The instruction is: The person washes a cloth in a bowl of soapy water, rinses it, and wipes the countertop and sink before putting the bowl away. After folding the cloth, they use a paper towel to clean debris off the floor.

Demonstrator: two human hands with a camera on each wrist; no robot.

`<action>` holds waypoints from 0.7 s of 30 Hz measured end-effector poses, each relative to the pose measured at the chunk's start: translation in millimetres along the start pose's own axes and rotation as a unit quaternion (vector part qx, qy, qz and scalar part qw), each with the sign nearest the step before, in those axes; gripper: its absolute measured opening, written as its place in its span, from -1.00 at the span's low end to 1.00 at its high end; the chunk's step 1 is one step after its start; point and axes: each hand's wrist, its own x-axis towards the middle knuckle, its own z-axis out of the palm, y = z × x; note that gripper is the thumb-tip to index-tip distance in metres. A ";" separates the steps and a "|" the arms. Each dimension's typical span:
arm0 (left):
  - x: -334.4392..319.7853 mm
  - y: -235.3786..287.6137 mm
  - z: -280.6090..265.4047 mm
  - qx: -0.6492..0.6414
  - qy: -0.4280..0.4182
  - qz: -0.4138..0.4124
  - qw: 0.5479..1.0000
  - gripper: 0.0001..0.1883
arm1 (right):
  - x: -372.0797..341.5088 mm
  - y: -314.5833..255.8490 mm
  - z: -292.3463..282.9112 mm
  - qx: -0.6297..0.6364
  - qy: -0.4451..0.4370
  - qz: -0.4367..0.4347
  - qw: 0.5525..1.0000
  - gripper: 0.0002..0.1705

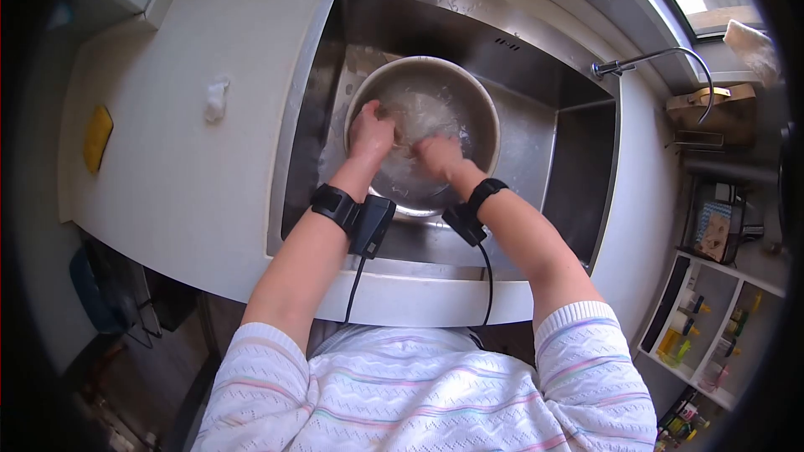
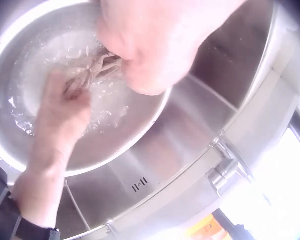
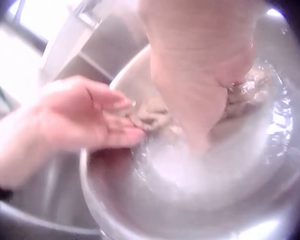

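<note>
Water (image 1: 427, 109) swirls in a metal bowl (image 1: 480, 134) around and beyond both hands, the bowl resting in the sink (image 1: 528, 155) beneath them. Soft brownish material (image 2: 97, 68) lies between the hands, partly hidden by them. The left hand (image 1: 371, 136) pinches one part between thumb and fingers; the right hand (image 1: 437, 156), though blurred, appears curled round another part. Rinsing or rubbing the material seems to be the step in hand. The next move probably calls for keeping both grips while working it further through the water.
</note>
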 end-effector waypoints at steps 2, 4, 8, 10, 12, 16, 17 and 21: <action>-1.0 0.6 -0.9 0.010 0.020 0.026 0.999 -0.51 | -6.0 12.5 -8.3 -0.035 0.062 0.033 0.997 -0.73; -2.9 12.7 -7.2 0.004 -0.082 0.012 0.997 -0.52 | -19.3 12.2 -31.7 -0.002 0.219 0.078 0.973 -0.75; -29.0 43.2 -12.9 -0.163 -0.211 -0.253 0.930 -0.61 | -52.3 -5.9 -47.5 0.290 0.334 -0.075 0.894 -0.69; -34.0 38.0 -11.0 -0.389 -0.298 -0.296 0.820 -0.69 | -72.2 -19.6 -50.2 0.311 0.349 -0.095 0.879 -0.63; -15.8 8.6 5.4 -0.405 -0.308 -0.288 0.812 -0.71 | -88.8 -27.1 -44.7 0.353 0.340 -0.180 0.853 -0.56; -21.0 13.7 12.1 -0.399 -0.272 -0.256 0.838 -0.75 | -106.3 -15.2 -45.4 0.621 0.161 -0.105 0.760 -0.70; -25.9 19.6 10.7 -0.396 -0.275 -0.256 0.838 -0.75 | -107.8 -5.3 -52.3 0.674 0.121 -0.096 0.722 -0.77; -61.5 67.1 -1.4 -0.252 -0.335 -0.226 0.879 -0.72 | -92.8 21.9 -55.2 0.699 0.131 0.014 0.703 -0.77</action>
